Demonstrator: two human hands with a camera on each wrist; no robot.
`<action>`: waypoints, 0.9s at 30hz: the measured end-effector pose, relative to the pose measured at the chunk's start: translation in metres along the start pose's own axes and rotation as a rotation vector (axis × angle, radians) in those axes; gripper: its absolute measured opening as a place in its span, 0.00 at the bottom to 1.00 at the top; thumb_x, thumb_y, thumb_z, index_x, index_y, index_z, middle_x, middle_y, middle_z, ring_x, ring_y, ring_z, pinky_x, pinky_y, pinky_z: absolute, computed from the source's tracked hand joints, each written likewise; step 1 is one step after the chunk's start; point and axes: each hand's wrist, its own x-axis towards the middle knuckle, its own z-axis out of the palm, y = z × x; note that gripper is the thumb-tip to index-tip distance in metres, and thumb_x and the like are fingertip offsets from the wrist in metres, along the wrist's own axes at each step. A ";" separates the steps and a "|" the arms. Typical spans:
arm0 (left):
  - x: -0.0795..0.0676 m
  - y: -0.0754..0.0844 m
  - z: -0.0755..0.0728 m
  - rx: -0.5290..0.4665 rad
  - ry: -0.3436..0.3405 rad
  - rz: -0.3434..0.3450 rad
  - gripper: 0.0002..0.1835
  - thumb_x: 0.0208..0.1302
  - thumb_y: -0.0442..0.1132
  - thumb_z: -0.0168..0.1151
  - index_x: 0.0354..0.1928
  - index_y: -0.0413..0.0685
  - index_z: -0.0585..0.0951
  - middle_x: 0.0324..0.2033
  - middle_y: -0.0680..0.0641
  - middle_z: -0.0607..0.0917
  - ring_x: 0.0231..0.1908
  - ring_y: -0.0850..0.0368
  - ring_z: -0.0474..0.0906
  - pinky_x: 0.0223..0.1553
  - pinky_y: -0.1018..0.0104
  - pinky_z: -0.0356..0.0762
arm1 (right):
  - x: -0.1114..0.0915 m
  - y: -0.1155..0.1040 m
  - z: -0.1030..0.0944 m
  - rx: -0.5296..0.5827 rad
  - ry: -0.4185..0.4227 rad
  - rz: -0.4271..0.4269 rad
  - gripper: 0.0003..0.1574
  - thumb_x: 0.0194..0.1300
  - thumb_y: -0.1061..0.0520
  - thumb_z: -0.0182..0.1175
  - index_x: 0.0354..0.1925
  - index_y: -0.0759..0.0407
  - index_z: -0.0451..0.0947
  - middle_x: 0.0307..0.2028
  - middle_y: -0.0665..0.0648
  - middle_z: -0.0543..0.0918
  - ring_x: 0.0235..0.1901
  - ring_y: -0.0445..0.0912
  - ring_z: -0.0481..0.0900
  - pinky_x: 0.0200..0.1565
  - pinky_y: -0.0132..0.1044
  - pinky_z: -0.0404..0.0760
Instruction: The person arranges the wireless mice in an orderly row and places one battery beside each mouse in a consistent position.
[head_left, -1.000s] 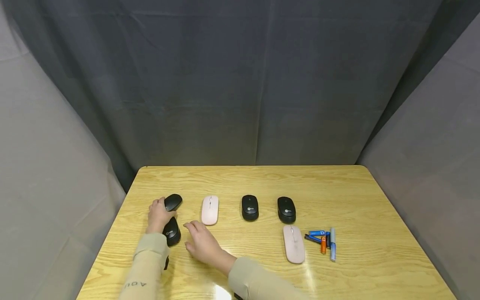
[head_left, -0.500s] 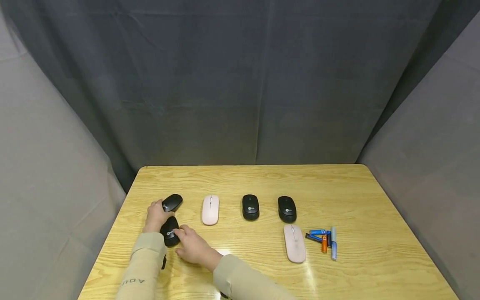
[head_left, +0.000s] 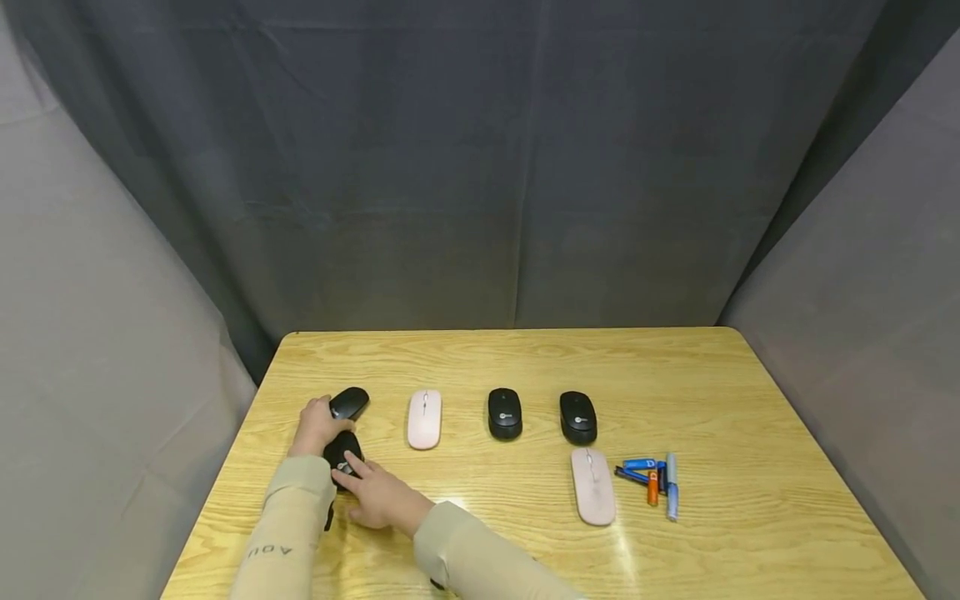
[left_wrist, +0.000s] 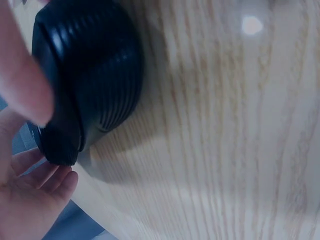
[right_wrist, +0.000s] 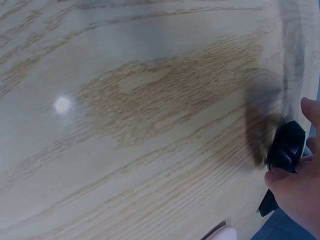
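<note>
In the head view, my left hand (head_left: 315, 427) is at the far black computer mouse (head_left: 350, 402) on the table's left side, gripping its rear end between thumb and fingers. Right behind my left thumb lies a near black computer mouse (head_left: 343, 452), set close to the first. My right hand (head_left: 384, 497) reaches in from the right, its outstretched fingers resting on top of that near mouse and partly hiding it. A black mouse (left_wrist: 95, 70) looms large in the left wrist view, its ribbed side showing. Another look at a black mouse (right_wrist: 287, 145) comes at the right wrist view's edge.
To the right stand a pink mouse (head_left: 424, 419), a black mouse (head_left: 505, 414) and another black mouse (head_left: 578, 417) in a row. A second pink mouse (head_left: 593, 487) lies below the last one. Beside it is a small pile of blue and orange batteries (head_left: 651, 475) with a pale blue marker (head_left: 672, 487).
My right hand has moved left, from beside the near black mouse onto its top. My left hand has stayed at the far black mouse.
</note>
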 end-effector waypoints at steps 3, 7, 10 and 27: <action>0.003 -0.002 0.002 0.002 -0.009 0.020 0.38 0.52 0.39 0.65 0.60 0.23 0.61 0.52 0.24 0.67 0.51 0.31 0.66 0.51 0.43 0.66 | 0.000 0.001 -0.001 -0.025 -0.035 0.003 0.41 0.62 0.42 0.55 0.69 0.35 0.48 0.71 0.46 0.43 0.66 0.48 0.56 0.60 0.32 0.63; 0.005 -0.005 0.003 -0.010 -0.002 0.029 0.36 0.51 0.38 0.66 0.58 0.22 0.63 0.51 0.24 0.69 0.50 0.32 0.68 0.51 0.43 0.67 | -0.001 0.002 -0.002 -0.029 -0.056 0.001 0.42 0.62 0.44 0.56 0.69 0.33 0.47 0.71 0.45 0.41 0.66 0.46 0.56 0.59 0.32 0.64; 0.005 -0.006 0.002 -0.022 0.003 0.029 0.36 0.52 0.37 0.66 0.58 0.22 0.63 0.51 0.25 0.69 0.51 0.32 0.67 0.51 0.43 0.66 | -0.001 0.003 -0.004 -0.028 -0.059 -0.006 0.43 0.62 0.45 0.56 0.69 0.33 0.47 0.71 0.45 0.41 0.65 0.45 0.56 0.58 0.32 0.65; -0.001 -0.018 0.003 -0.112 0.082 0.082 0.30 0.50 0.37 0.66 0.52 0.23 0.69 0.44 0.27 0.74 0.44 0.35 0.72 0.45 0.46 0.70 | -0.008 0.017 0.003 -0.124 0.142 -0.134 0.29 0.62 0.49 0.56 0.62 0.42 0.66 0.66 0.52 0.59 0.62 0.48 0.62 0.61 0.35 0.62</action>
